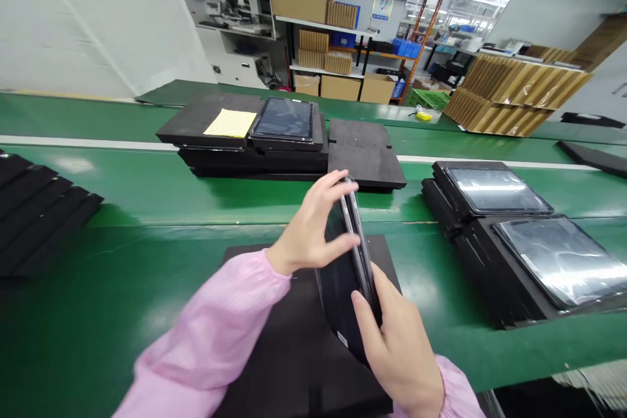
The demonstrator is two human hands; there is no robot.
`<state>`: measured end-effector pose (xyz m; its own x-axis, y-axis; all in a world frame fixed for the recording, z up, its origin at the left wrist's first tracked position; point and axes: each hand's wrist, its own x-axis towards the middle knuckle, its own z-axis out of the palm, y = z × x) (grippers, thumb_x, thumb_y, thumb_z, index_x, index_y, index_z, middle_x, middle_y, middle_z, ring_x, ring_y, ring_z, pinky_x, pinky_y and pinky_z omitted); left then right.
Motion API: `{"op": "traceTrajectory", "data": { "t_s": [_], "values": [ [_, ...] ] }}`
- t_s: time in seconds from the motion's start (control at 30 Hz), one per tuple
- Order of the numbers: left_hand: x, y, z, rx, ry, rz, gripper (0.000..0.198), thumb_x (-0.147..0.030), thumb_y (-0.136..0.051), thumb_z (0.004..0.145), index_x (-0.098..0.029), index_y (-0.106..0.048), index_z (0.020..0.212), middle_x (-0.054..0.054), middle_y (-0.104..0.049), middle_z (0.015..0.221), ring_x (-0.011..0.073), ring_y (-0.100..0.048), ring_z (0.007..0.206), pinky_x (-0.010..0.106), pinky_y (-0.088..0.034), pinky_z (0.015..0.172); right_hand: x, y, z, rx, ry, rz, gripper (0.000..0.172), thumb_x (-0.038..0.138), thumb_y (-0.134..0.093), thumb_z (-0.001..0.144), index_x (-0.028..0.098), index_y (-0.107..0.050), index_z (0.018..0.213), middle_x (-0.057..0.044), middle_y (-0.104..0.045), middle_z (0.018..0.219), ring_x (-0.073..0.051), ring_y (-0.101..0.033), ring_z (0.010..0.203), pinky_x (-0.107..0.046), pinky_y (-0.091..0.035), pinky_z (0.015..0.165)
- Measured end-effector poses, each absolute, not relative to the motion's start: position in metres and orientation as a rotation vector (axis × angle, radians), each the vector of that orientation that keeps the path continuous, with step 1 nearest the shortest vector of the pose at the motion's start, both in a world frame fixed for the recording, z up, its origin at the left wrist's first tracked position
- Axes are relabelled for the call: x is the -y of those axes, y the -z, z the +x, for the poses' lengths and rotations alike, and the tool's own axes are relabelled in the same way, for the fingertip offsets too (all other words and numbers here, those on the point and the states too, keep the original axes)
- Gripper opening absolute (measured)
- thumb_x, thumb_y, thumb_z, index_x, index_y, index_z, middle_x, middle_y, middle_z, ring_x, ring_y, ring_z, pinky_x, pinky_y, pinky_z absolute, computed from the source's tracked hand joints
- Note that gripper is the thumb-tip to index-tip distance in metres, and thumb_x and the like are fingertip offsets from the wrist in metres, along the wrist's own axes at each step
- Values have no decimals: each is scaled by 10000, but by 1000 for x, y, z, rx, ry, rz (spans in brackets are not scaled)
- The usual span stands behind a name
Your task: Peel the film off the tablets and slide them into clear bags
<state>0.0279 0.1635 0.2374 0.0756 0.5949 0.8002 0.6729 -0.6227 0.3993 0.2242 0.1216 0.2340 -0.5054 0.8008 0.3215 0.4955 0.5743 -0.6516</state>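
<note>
A dark tablet [345, 274] stands on edge, tilted, above a black foam tray [274, 366] at the near edge of the green belt. My left hand [311, 228] grips its upper edge, fingers over the top and thumb against its side. My right hand [399, 339] holds its lower near edge, thumb pressed on the rim. Both arms wear pink sleeves.
A stack of black trays [245, 157] carries a yellow label sheet [230, 123] and a tablet [284, 119]. To the right, two wrapped tablets [494, 188] [563, 258] lie in trays. Black foam pieces [34, 209] sit at the left. Cardboard dividers [514, 95] and shelves stand behind.
</note>
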Motion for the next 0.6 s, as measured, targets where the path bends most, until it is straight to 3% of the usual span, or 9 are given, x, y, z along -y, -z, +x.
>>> {"op": "traceTrajectory", "data": {
  "t_s": [0.07, 0.2, 0.3, 0.4, 0.47, 0.6],
  "values": [
    [-148, -241, 15, 1198, 1199, -2340, 487, -586, -654, 816, -313, -589, 1213, 125, -549, 1410, 337, -459, 1363, 535, -334, 1135, -123, -232, 229, 2208, -671, -1012, 342, 233, -397, 977, 187, -544, 1284, -72, -757, 1119, -231, -756, 962, -300, -637, 718],
    [-129, -244, 13, 1068, 760, -2445, 379, -585, -651, 824, -356, -643, 1126, 32, -704, 1184, 218, -612, 1167, 402, -350, 1129, -124, -231, 234, 2189, -681, -948, 335, 200, -404, 966, 162, -530, 1275, -77, -775, 1030, -224, -773, 883, -285, -636, 668],
    [-128, -242, 22, 951, 780, -2390, 340, -546, -652, 843, -301, -655, 1079, 16, -736, 1083, 175, -642, 1090, 360, -335, 1139, -123, -232, 235, 2147, -706, -900, 324, 165, -425, 945, 173, -554, 1242, -64, -780, 996, -210, -775, 866, -256, -636, 672],
    [-126, -240, 28, 820, 870, -2258, 170, -439, -663, 878, -291, -684, 960, -31, -753, 943, 135, -672, 978, 333, -301, 1156, -118, -236, 240, 2131, -668, -859, 350, 139, -470, 919, 172, -565, 1254, -64, -785, 1027, -204, -777, 866, -245, -641, 718],
    [-121, -235, 28, 785, 931, -2202, 65, -377, -688, 868, -345, -691, 925, -84, -742, 852, 107, -682, 883, 300, -333, 1121, -113, -238, 245, 2150, -585, -827, 400, 133, -510, 898, 177, -562, 1292, -69, -784, 1056, -218, -780, 859, -261, -649, 737],
    [-109, -212, 28, 811, 965, -2092, 162, -440, -735, 802, -461, -673, 950, -127, -690, 722, 95, -677, 750, 286, -413, 1026, -110, -240, 252, 2210, -537, -786, 452, 148, -524, 875, 230, -582, 1316, -58, -786, 1059, -260, -785, 812, -308, -666, 674]
  ]
}}
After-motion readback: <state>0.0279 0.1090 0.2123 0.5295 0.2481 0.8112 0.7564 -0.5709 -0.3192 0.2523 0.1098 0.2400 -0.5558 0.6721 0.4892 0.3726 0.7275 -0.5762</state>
